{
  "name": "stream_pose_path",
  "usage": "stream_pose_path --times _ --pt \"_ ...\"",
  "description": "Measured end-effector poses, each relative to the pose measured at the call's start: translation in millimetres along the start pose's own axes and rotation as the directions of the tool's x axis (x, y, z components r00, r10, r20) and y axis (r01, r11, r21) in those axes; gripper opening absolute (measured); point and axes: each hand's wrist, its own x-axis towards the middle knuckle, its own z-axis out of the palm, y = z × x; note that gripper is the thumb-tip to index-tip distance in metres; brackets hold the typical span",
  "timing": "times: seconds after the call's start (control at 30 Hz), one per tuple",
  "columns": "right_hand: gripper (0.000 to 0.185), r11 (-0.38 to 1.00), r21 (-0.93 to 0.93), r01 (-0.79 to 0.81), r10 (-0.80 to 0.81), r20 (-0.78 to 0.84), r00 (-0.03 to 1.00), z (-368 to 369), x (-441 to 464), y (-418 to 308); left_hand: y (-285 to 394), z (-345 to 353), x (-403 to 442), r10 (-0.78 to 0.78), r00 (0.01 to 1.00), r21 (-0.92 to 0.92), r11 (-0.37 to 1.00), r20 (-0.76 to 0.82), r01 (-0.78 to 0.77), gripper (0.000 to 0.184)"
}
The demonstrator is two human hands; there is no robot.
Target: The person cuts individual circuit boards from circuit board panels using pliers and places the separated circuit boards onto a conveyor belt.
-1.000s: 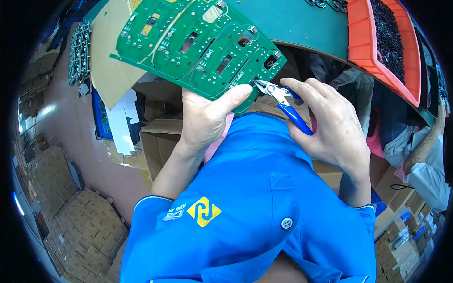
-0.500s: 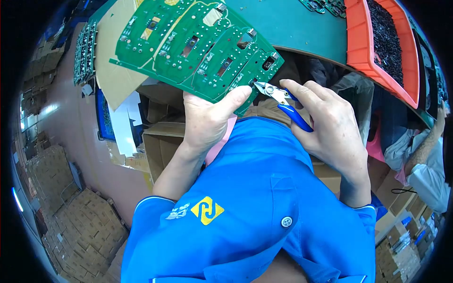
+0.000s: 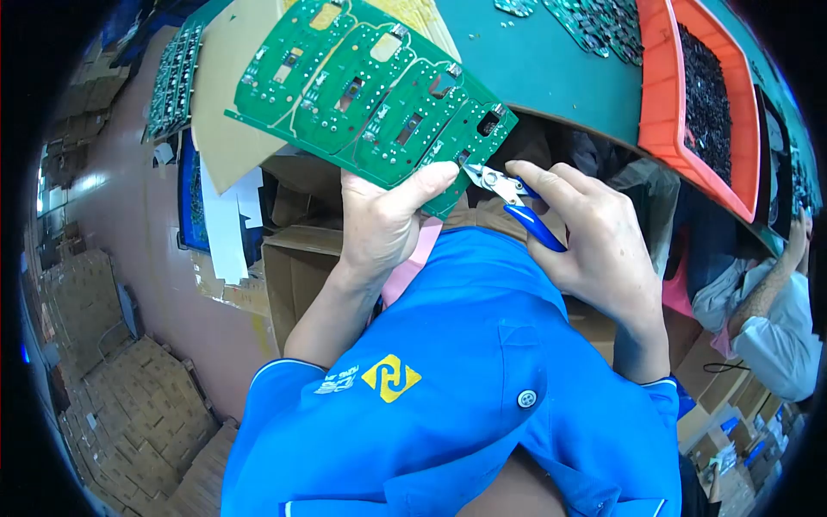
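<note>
A green circuit board panel [image 3: 340, 112] with several cut-out slots is tilted up in front of me. My left hand [image 3: 388, 207] grips its near edge, thumb on the upper face and fingers hidden underneath. In my right hand [image 3: 594, 233] are blue-handled side cutters [image 3: 517, 202], held with the handles apart. Their tips meet the board near its right corner, just beside my left thumb. Whether the jaws are closed on anything there is too small to tell.
On the green table [image 3: 534, 73] stands a red bin [image 3: 663, 112] of small black parts. Small boards [image 3: 594, 26] lie beside it in a pile. Cardboard [image 3: 220, 129] sticks out at the left. A co-worker's arm [image 3: 771, 276] is at far right, stacked boxes [image 3: 138, 422] lower left.
The view has shifted a little, showing more of the table and the pile of small boards. Both hands keep their hold, and the cutter tips stay by the board's right corner.
</note>
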Motion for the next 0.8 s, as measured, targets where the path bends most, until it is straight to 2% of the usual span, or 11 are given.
stream_pose_path --times 0.07,0.1,0.17,0.23,0.4,0.6,0.8 --pt "0.056 0.998 0.060 0.025 -0.027 0.034 0.999 -2 13 -4 6 -7 3 0.003 0.999 -0.066 0.998 -0.040 -0.005 0.055" --pt "0.056 0.997 0.042 0.062 -0.063 0.023 0.998 -6 21 -5 8 -13 4 0.016 0.998 -0.029 0.999 -0.054 -0.017 0.056" --pt "0.056 0.991 0.122 0.055 -0.061 0.041 0.997 -19 21 0 6 -11 -7 0.089 0.994 0.022 0.996 -0.058 -0.088 0.056" --pt "0.056 0.982 0.191 0.004 -0.024 0.104 0.994 -20 38 -5 9 -26 -13 0.118 0.974 0.036 0.993 -0.195 -0.113 0.060" --pt "0.054 0.996 0.033 -0.087 0.082 0.122 0.989 -14 108 -1 6 -58 -26 0.147 0.932 0.032 0.989 -0.330 -0.145 0.073" --pt "0.049 0.993 -0.112 -0.047 0.062 0.135 0.989 10 153 0 -14 -78 -31 0.032 0.952 -0.104 0.992 -0.304 -0.067 0.065" --pt "0.043 0.982 -0.130 -0.137 0.164 0.230 0.959 23 180 -10 -13 -89 -28 0.038 0.967 -0.065 0.996 -0.253 -0.056 0.062"
